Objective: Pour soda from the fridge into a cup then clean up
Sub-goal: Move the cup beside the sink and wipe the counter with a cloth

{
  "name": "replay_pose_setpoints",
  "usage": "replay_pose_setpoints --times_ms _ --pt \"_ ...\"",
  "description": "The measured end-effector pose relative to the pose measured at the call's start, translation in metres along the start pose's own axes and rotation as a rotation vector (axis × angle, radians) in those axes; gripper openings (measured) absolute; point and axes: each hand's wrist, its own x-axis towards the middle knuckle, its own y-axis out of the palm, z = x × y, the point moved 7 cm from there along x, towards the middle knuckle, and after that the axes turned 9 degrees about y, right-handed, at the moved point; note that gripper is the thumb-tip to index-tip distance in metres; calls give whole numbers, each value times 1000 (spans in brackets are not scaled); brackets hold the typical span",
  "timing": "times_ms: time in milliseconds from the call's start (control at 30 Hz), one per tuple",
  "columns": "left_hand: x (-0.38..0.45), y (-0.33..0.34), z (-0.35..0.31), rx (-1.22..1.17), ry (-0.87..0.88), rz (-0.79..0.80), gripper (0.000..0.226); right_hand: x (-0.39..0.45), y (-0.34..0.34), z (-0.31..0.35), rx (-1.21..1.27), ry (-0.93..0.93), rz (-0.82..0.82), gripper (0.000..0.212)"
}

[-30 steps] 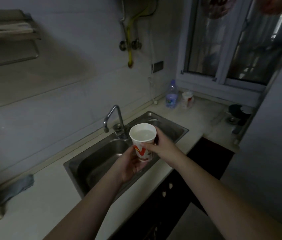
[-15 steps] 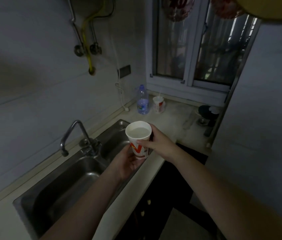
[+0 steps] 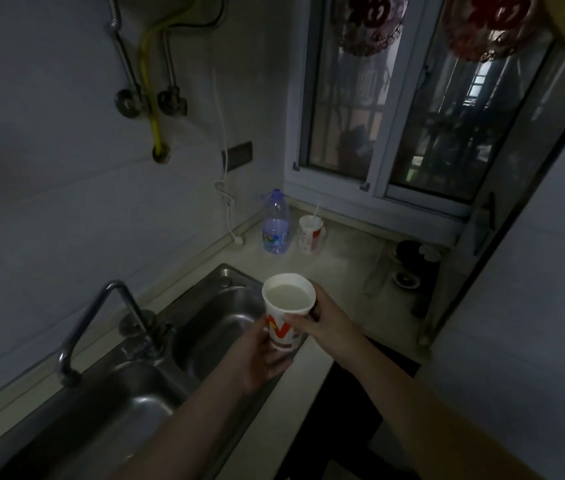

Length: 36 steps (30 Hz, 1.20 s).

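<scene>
A white paper cup [image 3: 286, 315] with a red and yellow print stands upright in the air above the right end of the steel sink [image 3: 142, 393]. Pale liquid fills it close to the rim. My left hand [image 3: 260, 355] cups its lower part from below and the left, fingers curled round it. My right hand [image 3: 322, 318] grips the upper wall from the right, thumb across the front just under the rim. No soda bottle shows in my hands.
A bent tap [image 3: 101, 323] rises behind the sink. On the counter by the window stand a clear plastic bottle [image 3: 276, 225] with a blue label and a second printed cup [image 3: 310, 233] with a straw. A dark object [image 3: 416, 261] sits in the right corner.
My view has swung rightward, so the sink slid to the left and the window came nearer the middle. The cup and both hands kept their grip and stayed near the centre.
</scene>
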Motion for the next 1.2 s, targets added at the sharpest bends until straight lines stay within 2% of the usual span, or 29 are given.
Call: replay_pose_setpoints --times_ms 233,433,667,733,867,1000,1200 --pt "39 5 1 -26 -33 -27 34 28 -18 -12 7 50 -5 65" --pt "72 15 -1 -40 -36 -43 38 65 -34 -26 -11 70 6 71" --pt "124 47 -7 -200 -4 -75 29 126 -67 -52 -46 84 1 72" --pt "142 56 -10 -185 2 -93 36 147 -77 -61 -63 97 10 74" --pt "182 64 -14 -98 25 -150 24 187 -94 -72 -94 107 40 76" --pt "219 64 -17 -97 9 -209 24 221 -105 -82 -87 118 45 75" --pt "280 49 -16 -10 -22 -357 49 264 -118 -95 -59 147 34 69"
